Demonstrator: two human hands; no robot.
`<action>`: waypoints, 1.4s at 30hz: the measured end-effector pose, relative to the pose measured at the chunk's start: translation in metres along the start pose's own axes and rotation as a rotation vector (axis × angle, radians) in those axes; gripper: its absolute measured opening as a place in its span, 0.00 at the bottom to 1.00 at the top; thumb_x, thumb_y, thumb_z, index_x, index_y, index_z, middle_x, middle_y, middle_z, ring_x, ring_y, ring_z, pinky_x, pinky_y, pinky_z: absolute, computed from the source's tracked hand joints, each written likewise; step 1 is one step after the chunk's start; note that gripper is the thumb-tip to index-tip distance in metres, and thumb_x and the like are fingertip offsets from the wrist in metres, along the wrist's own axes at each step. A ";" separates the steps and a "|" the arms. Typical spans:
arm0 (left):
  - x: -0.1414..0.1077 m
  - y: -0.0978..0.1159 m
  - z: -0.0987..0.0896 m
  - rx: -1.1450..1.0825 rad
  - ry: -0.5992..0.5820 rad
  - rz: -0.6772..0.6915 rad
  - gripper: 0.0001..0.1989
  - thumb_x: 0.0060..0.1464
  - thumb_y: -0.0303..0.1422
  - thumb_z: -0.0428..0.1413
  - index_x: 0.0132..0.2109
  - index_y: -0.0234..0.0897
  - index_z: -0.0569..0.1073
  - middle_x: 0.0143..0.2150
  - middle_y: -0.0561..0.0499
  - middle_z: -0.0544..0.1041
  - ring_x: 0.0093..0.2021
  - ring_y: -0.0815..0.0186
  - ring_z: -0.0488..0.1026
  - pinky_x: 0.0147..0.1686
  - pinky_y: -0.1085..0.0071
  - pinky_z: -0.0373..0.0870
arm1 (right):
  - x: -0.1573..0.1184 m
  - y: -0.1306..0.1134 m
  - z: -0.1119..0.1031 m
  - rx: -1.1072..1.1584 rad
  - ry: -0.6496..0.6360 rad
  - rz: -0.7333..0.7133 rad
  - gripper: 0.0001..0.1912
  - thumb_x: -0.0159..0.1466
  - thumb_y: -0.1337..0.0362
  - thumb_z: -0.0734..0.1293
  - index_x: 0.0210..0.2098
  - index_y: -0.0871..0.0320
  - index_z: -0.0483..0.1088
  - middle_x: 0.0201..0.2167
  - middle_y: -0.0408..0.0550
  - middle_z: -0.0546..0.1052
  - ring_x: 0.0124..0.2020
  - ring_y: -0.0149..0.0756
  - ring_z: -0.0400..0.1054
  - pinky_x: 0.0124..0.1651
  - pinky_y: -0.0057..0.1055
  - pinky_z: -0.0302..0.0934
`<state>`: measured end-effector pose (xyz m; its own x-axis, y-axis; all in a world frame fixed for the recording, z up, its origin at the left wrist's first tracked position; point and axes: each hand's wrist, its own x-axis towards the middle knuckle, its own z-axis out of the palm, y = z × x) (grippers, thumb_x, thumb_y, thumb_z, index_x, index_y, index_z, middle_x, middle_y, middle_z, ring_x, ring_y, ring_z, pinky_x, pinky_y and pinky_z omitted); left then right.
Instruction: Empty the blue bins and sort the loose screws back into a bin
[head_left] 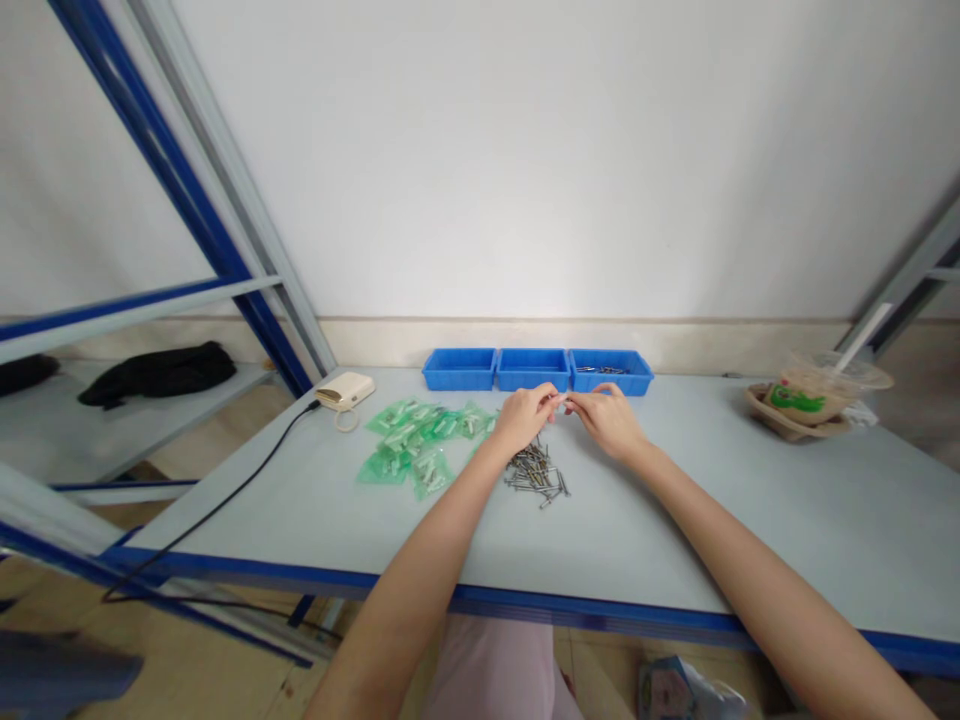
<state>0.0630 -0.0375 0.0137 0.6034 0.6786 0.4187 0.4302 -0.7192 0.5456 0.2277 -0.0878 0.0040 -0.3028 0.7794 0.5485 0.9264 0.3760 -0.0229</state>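
Silvery metal fasteners, thin, head view: loose pile on pale grey tabletop, just on the near side of the left hand, partly hidden by it. Right hand near, to the pile's upper right. Both hands' fingertips pinched in, nearly meeting; can't tell what either grips. Translucent green plastic packets left; rectangular blue plastic bins just beyond.

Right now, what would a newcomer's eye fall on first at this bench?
Probably the three blue bins, lined up at the back of the table. Next might be the left hand and right hand, close together in front of them, near a heap of metal fasteners. The bright green packets spread to the left would likely stand out too.
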 end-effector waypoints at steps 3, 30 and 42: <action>0.000 0.001 -0.001 0.018 0.010 -0.011 0.18 0.59 0.41 0.44 0.30 0.36 0.71 0.21 0.55 0.72 0.22 0.71 0.67 0.27 0.77 0.59 | 0.000 0.000 0.001 -0.023 -0.004 -0.001 0.15 0.68 0.62 0.52 0.44 0.58 0.67 0.33 0.48 0.79 0.32 0.35 0.70 0.43 0.32 0.47; 0.001 -0.003 0.000 0.041 -0.021 -0.032 0.13 0.59 0.40 0.45 0.38 0.39 0.70 0.23 0.57 0.74 0.22 0.71 0.68 0.26 0.77 0.59 | 0.001 0.005 0.003 0.041 -0.064 0.069 0.15 0.68 0.64 0.53 0.41 0.56 0.70 0.36 0.47 0.78 0.35 0.36 0.70 0.45 0.32 0.49; 0.001 -0.004 0.000 0.067 -0.045 -0.035 0.15 0.59 0.40 0.44 0.34 0.38 0.70 0.22 0.56 0.73 0.23 0.70 0.68 0.27 0.77 0.59 | 0.002 0.008 0.002 0.150 -0.079 0.105 0.14 0.67 0.61 0.56 0.39 0.57 0.71 0.28 0.46 0.78 0.29 0.34 0.69 0.43 0.31 0.51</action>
<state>0.0622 -0.0340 0.0117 0.6161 0.6970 0.3668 0.4942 -0.7047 0.5091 0.2340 -0.0824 0.0026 -0.2284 0.8531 0.4690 0.9119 0.3562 -0.2038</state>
